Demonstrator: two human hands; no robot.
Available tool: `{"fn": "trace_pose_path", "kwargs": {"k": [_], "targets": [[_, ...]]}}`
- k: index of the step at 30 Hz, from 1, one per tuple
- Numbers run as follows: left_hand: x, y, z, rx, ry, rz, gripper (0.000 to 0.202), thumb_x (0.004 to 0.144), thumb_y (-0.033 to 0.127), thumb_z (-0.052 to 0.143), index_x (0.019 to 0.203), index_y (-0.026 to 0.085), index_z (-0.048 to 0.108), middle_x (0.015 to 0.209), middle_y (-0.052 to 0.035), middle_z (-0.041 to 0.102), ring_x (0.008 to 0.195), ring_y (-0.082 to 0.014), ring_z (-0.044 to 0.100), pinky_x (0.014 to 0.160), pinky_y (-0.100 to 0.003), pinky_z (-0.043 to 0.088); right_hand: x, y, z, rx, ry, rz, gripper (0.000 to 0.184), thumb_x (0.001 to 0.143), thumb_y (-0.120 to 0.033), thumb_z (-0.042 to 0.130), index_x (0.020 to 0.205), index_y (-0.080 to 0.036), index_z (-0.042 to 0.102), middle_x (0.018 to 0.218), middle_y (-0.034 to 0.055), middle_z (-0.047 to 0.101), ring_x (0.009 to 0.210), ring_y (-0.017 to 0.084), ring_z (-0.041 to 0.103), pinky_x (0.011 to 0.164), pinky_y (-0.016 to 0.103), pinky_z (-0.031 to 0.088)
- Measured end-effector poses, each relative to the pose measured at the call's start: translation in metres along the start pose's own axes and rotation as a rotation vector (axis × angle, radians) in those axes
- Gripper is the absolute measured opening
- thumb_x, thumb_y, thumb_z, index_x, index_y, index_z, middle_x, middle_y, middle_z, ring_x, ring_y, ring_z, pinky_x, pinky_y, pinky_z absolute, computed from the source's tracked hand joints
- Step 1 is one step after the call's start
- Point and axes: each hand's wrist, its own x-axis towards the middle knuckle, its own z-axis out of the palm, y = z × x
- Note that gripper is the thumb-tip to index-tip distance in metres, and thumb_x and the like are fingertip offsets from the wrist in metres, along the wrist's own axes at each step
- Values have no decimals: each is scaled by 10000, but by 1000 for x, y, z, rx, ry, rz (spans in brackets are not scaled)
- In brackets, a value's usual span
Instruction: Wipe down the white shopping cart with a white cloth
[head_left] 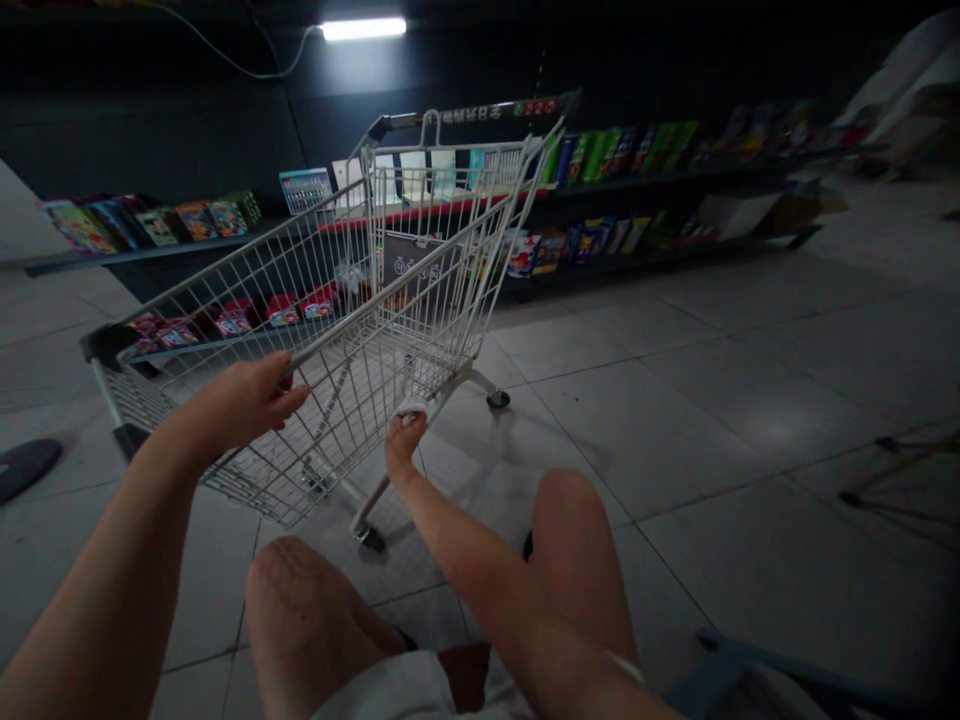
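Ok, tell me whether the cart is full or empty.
Empty, as far as shown: the cart has a bare wire floor; the colours are shelf goods behind the mesh.

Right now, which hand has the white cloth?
The right hand, pressing the white cloth low on the white wire shopping cart; the left hand grips its rim.

Our right hand [403, 445] shows only its back. Its fingers are hidden, and the small white thing [411, 408] at their tips is too little for us to name. Beyond our left hand [244, 402], the packets [232, 320] behind the wires of the cart [420, 300] are blurred and their print is unreadable. Far right of the right hand, a dark frame [900, 480] is cut off by the edge.
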Motion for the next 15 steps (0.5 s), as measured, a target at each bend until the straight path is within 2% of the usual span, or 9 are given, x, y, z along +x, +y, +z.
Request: {"fn": "trace_pose_path", "kwargs": {"k": [1,3,5,6,8,10,11,13,15], "targets": [[0,1,-1,0,-3,-6,225,884,417,441,779,233,366,646,-25,639,610,-168,587,595,-275,381,-27,-5,7,-11,18,46,373,771,-100,387,1113,-121,534,966,137,603,848,195,565,765,319,529],[-1,1,-1,12,-1,-17,226,879,419,444,777,234,365,647,-26,642,614,-175,591,598,-279,382,-77,-11,13,-35,-16,50,390,766,-128,467,1151,-134,527,1043,185,599,961,251,593,823,390,549],[-3,-1,-1,31,10,-5,230,878,423,444,773,236,360,637,-24,639,613,-179,591,601,-283,379,-111,-10,9,-88,-182,-53,437,770,-176,561,1204,-146,524,1146,210,586,1093,289,589,898,432,551],[-4,-2,-1,37,18,10,231,878,424,443,774,236,360,635,-22,639,615,-180,593,605,-284,378,-118,-8,3,-101,-310,-125,455,769,-197,608,1215,-148,534,1192,211,578,1142,294,579,935,437,546],[-5,-5,0,38,25,24,231,865,430,453,776,234,367,631,-21,640,619,-184,600,610,-286,379,-109,-2,-16,-77,-578,-253,427,732,-186,704,1147,-173,607,1206,167,601,1166,280,582,992,417,533],[-5,-7,2,35,25,13,227,837,434,468,780,232,380,632,-27,643,617,-190,606,605,-290,381,-77,3,-38,-5,-715,-288,316,693,-124,760,986,-211,681,1117,86,658,1121,241,609,1026,381,517],[-5,-8,2,36,26,2,226,822,437,474,781,232,388,629,-30,641,610,-193,605,597,-292,381,-58,3,-48,28,-701,-258,260,712,-134,767,949,-205,688,1076,59,672,1092,223,623,1021,386,518],[-5,-8,3,44,34,-17,224,796,441,479,786,230,407,620,-35,630,591,-197,599,578,-296,376,-22,1,-64,76,-545,-133,190,838,-249,710,1017,-200,675,1110,47,669,1062,185,629,985,387,533],[-6,-6,3,47,54,-17,216,781,435,479,799,224,433,625,-41,627,588,-199,599,565,-297,371,2,-8,-71,134,-322,23,303,937,-371,592,1172,-182,619,1227,77,624,1078,181,623,950,399,547]]}}
